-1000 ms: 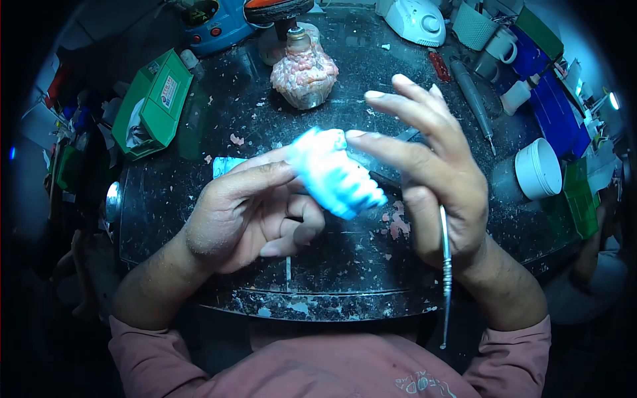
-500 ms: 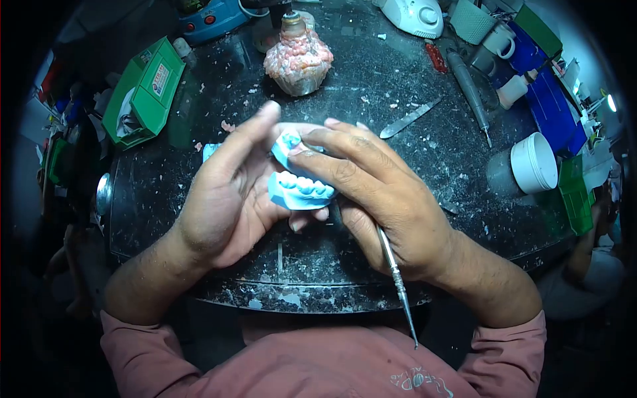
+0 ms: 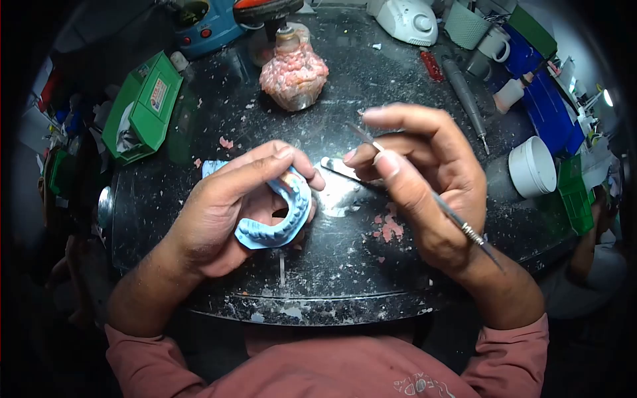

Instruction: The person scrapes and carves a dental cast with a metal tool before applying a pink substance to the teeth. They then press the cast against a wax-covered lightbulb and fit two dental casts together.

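A blue dental cast (image 3: 282,225) shaped like a horseshoe lies in my left hand (image 3: 229,205), its row of teeth facing up. My left fingers wrap round its upper end, where a pinkish patch shows. My right hand (image 3: 438,186) pinches a slim metal carving tool (image 3: 458,221) between thumb and fingers; its flat tip points up and left, away from the cast. Another blue piece (image 3: 212,167) shows partly behind my left hand. Pink shavings (image 3: 389,227) and a shiny blade (image 3: 342,170) lie on the black table between my hands.
A wax-coated burner (image 3: 294,76) stands at the back of the table (image 3: 338,302). Green bins (image 3: 149,106) are at the left. A grey handpiece (image 3: 464,96), red knife (image 3: 431,66), white tub (image 3: 532,167) and mugs (image 3: 494,44) are at the right. Part of another person shows far right.
The cast has turned so its whole arch shows. My right hand has moved off it to the right, and the tool's flat tip now points up, uncovering pink shavings.
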Demonstrator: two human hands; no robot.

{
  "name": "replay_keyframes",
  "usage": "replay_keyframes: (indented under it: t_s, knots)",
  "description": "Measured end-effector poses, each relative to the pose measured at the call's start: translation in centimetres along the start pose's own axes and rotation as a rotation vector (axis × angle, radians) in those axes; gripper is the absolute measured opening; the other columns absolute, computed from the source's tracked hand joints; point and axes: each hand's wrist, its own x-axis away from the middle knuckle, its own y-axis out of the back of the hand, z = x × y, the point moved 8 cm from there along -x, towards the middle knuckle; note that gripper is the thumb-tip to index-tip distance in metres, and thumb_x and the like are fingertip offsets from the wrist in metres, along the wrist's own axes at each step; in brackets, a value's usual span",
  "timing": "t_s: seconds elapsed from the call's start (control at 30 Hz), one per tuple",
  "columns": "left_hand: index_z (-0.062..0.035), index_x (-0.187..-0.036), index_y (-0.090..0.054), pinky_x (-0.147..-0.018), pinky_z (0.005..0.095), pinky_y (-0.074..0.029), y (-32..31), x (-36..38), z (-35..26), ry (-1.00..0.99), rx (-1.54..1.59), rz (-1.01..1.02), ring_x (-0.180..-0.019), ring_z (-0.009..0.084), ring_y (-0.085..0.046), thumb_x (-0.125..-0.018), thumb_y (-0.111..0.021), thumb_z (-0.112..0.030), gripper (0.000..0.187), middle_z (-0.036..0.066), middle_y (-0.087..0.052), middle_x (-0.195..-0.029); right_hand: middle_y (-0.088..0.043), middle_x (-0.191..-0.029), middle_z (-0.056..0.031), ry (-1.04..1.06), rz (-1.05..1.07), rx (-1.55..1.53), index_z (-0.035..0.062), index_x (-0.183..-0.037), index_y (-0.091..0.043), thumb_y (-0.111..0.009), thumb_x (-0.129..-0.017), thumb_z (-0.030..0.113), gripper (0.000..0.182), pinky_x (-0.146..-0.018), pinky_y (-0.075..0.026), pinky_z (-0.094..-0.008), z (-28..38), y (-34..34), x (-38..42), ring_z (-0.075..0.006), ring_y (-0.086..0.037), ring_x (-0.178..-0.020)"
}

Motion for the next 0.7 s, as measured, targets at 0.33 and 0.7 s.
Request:
replay_keyframes:
  t_s: [0.33, 0.7]
  knots:
    - [-0.0024, -0.111, -0.045, -0.042, 0.035, -0.056, 0.5, 0.3, 0.3, 0.024, 0.117, 0.131, -0.08, 0.0377, -0.069, -0.096, -0.032, -0.02, 0.026, 0.031, -0.061, -0.107, -0.072, -0.103, -0.0143, 0.317, 0.06, 0.194, -0.0003, -0.11, -0.07, -0.068, -0.085, -0.003, 0.025, -0.078, -0.056, -0.0284, 1.4, -0.3, 0.4, -0.0203, -0.072, -0.091]
    - [-0.0061, -0.136, -0.046, -0.058, 0.0228, -0.053, -1.8, 1.5, -1.8, -0.085, -0.429, -0.018, -0.081, 0.0169, -0.069, -0.093, -0.063, -0.018, 0.048, 0.016, -0.068, -0.11, -0.072, -0.098, -0.0105, 0.155, -0.03, 0.007, 0.0006, -0.106, -0.069, -0.067, -0.086, -0.004, 0.021, -0.078, -0.056, -0.0254, 0.4, 0.2, 0.2, -0.0126, -0.07, -0.087]
